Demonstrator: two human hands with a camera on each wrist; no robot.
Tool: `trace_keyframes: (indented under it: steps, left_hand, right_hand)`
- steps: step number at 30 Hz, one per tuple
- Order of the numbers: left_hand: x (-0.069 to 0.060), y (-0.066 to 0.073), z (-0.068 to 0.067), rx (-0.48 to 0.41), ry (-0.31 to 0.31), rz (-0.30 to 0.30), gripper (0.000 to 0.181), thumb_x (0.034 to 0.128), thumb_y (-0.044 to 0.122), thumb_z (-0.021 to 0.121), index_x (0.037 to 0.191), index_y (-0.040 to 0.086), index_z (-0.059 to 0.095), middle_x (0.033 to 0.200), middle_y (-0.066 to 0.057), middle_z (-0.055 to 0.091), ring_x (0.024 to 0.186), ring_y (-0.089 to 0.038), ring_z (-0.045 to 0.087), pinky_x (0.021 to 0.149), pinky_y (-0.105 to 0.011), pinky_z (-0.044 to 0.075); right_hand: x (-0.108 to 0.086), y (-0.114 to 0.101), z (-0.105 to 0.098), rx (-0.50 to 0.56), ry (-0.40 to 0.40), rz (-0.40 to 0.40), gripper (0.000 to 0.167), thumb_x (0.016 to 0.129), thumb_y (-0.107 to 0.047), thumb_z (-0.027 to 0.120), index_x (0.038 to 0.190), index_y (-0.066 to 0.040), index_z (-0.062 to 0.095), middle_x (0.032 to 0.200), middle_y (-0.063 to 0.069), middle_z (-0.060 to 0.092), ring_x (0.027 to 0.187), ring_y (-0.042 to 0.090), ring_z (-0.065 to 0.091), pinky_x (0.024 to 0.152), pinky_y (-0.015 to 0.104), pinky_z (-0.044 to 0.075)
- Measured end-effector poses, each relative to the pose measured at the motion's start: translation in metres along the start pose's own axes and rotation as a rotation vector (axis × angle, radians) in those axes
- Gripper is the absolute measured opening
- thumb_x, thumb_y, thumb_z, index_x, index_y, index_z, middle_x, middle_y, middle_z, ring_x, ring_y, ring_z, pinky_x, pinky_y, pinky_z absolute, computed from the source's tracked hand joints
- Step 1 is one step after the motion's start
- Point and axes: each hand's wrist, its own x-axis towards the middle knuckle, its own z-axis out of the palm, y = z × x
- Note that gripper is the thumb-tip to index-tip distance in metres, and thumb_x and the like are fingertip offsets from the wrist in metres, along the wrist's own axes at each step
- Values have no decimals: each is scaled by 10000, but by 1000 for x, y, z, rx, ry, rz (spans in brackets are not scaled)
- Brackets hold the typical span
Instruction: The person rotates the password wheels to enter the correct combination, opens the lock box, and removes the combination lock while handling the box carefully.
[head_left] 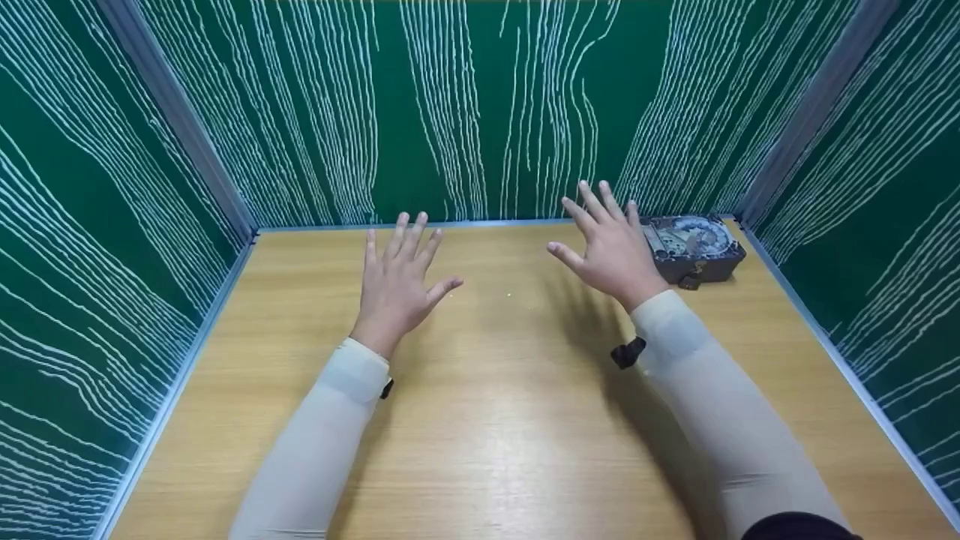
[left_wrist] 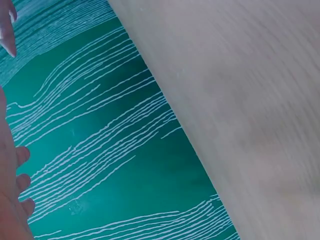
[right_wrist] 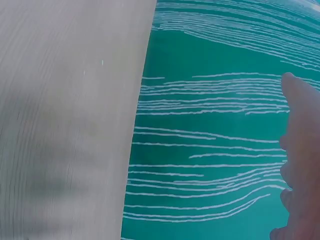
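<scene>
Wooden tabletop (head_left: 487,420) runs beneath two pale sleeves (head_left: 307,450). Over it, the left hand (head_left: 401,285) and right hand (head_left: 613,251) hold nothing, fingers straight and spread. Near the right hand, a dark box (head_left: 699,262) sits at the tabletop's far right corner, before white-lined green walls (head_left: 394,135).

A dark brown rectangular box (head_left: 697,255) with a decorated top, patterned in greys around a large pale circular motif, sits flat and closed near the far right corner of the light wood-grained tabletop (head_left: 480,390). A small brass-coloured clasp (head_left: 699,267) marks its front, with a small dark piece (head_left: 688,283) at the lower edge. The spread right hand (head_left: 616,255) partly overlaps its left end in the head view.
</scene>
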Motion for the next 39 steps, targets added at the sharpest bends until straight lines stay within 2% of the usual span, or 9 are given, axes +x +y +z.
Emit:
trace_keyframes:
  steps: [4,8,16,23,29,35,39]
  left_hand:
    - [-1,5,11,-12,-27,11,923,1070,857,377,1804,300,314,1931,-8,152,1808,-305,86,1429,-723,67]
    - [2,19,26,-32,-65,46,937,1062,872,372,1784,275,378,1928,-17,169,1805,-305,114,1431,-716,77]
    - [14,70,53,-108,-181,127,919,1055,890,375,1779,324,383,1932,41,129,1811,-250,52,1444,-669,33]
    - [29,117,69,-125,-216,230,912,1059,875,409,1786,326,360,1928,40,148,1807,-266,105,1440,-678,79]
    - [38,147,77,-137,-246,272,894,1058,869,432,1780,346,371,1923,55,172,1805,-244,120,1449,-659,100]
    - [42,164,82,-160,-246,302,864,1061,834,493,1757,326,434,1915,50,226,1801,-227,145,1450,-653,93]
    - [42,166,85,-164,-239,315,857,1065,823,494,1755,317,440,1913,45,236,1800,-226,151,1445,-654,79]
  right_hand:
    - [-3,16,2,3,-12,18,973,1051,-891,415,1818,-313,257,1927,-33,-8,1803,336,-67,1401,743,-68]
    - [-7,36,4,8,-17,45,944,1079,-831,461,1819,-283,254,1926,13,14,1798,392,-30,1388,760,-76]
    - [-15,80,13,37,-56,136,1007,1063,-863,437,1817,-219,263,1925,52,2,1786,443,-41,1367,791,-79]
    - [-24,124,17,37,-71,220,975,1095,-801,461,1820,-189,240,1922,143,3,1771,495,-63,1350,817,-74]
    - [-36,155,20,53,-113,284,967,1114,-753,482,1825,-159,204,1910,216,6,1752,556,-47,1341,837,-63]
    - [-42,171,27,53,-169,315,1007,1104,-769,480,1824,-131,180,1896,266,12,1734,593,-63,1304,869,-87]
    - [-44,172,29,44,-215,324,1004,1118,-728,500,1812,-74,183,1882,305,38,1728,606,-44,1329,851,-24]
